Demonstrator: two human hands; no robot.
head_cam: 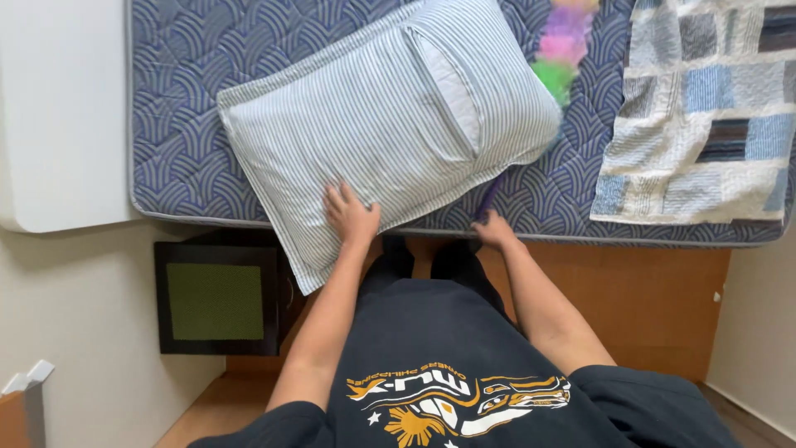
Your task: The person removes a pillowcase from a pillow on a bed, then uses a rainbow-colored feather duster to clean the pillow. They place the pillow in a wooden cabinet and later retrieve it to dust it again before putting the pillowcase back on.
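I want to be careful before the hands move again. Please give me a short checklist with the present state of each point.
1. Left hand lies flat on the striped pillow: ok.
2. Right hand grips the handle of the colourful feather duster: ok, though the pillow hides the middle of the duster.
3. Pillow fully supported by the mattress: not ok, its near corner hangs over the edge.
4. Pillow opening closed: not ok, the flap gapes and the inner pillow shows.
5. Patchwork quilt apart from the pillow: ok.
6. Black framed panel on the floor away from the feet: cannot tell.
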